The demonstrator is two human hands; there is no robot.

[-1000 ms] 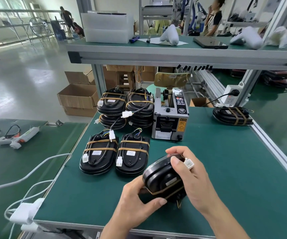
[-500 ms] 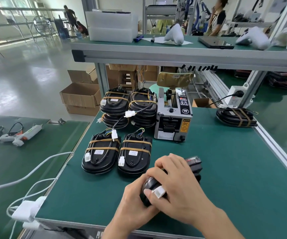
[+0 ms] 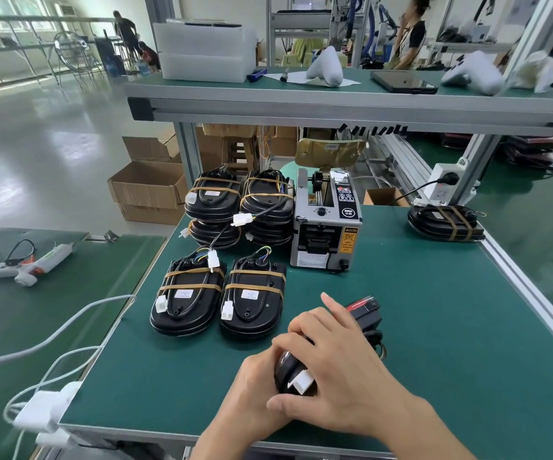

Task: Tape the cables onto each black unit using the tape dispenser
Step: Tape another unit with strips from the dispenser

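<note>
The green bench mat (image 3: 417,327) sits under an aluminium-framed shelf (image 3: 334,104) in an open workshop; on it stand the tape dispenser (image 3: 326,227) and taped black units, two flat (image 3: 218,300) and others stacked (image 3: 238,207). At the near edge, the black unit in work (image 3: 293,370) lies beneath the right hand (image 3: 341,366), whose fingers curl over it, while the left hand (image 3: 255,393) grips its left side. The hands hide most of this unit; only its white connector (image 3: 303,383) and far end show.

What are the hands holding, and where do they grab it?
Both hands hold a black unit: the left hand grips its near end, the right hand wraps over its top.
</note>
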